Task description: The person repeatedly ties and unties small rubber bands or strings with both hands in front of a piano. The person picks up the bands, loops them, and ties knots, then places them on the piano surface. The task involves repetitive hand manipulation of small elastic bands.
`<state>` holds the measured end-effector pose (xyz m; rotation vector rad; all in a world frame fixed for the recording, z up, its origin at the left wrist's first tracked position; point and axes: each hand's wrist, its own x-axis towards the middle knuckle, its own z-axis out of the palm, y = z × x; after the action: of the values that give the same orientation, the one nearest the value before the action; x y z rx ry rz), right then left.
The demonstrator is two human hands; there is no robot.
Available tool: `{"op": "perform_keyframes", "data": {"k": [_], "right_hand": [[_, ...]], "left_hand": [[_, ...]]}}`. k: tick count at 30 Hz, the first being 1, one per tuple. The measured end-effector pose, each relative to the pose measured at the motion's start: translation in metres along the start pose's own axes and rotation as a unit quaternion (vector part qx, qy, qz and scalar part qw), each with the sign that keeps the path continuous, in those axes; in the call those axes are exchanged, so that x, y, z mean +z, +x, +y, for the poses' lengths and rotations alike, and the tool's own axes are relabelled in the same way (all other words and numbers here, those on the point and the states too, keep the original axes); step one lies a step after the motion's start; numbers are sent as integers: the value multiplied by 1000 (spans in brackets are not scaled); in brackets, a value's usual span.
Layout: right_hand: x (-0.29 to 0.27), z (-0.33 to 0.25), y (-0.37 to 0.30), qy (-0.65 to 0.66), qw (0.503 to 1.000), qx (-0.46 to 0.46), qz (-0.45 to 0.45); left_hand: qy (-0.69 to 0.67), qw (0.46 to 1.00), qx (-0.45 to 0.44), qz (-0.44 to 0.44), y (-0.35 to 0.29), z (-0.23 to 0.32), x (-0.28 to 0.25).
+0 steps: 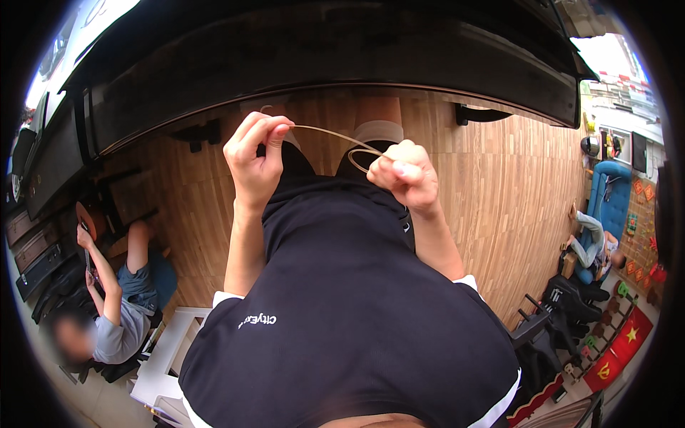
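A thin, pale golden cord or string (325, 132) arches between my two hands above my lap. My left hand (257, 157) pinches one end of it between thumb and fingertips, and a short curled tip shows just above the fingers. On the other side, my right hand (408, 176) is closed around the cord, with a small loop hanging out beside its fingers. What lies inside the right fist is hidden. The exact kind of cord cannot be made out.
A long glossy black cabinet-like body (321, 60) spans the far side, close beyond my hands. Wooden floor (499, 185) lies below. At left a seated person (121, 321) holds a wooden stringed instrument (91, 220). Another person sits on a blue sofa (606, 196) at far right.
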<state>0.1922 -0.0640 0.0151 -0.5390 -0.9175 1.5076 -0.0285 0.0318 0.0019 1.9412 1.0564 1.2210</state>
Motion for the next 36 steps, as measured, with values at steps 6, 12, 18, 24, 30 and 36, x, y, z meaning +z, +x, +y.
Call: {"op": "perform_keyframes", "data": {"k": [6,12,18,24,30,36], "right_hand": [[-1,0,5,7,999,-39,13],[15,11,11,-240,970,-31,27],[16,20,15,-387,919,-73,29],[12,20,18,-488,869,-78,22],[3,25,15,-615,786,-58,23],[4,21,14,-624,780,-23,23]], "left_hand": [[24,995,-40,-87,-2,-10,8],[-74,946,-137,-284,-17,8,28],[-145,937,-79,-307,-25,15,34],[-125,895,-192,-382,-16,19,21],[-308,851,-330,-270,-20,19,21],[-440,789,-347,-254,-22,11,20]]}}
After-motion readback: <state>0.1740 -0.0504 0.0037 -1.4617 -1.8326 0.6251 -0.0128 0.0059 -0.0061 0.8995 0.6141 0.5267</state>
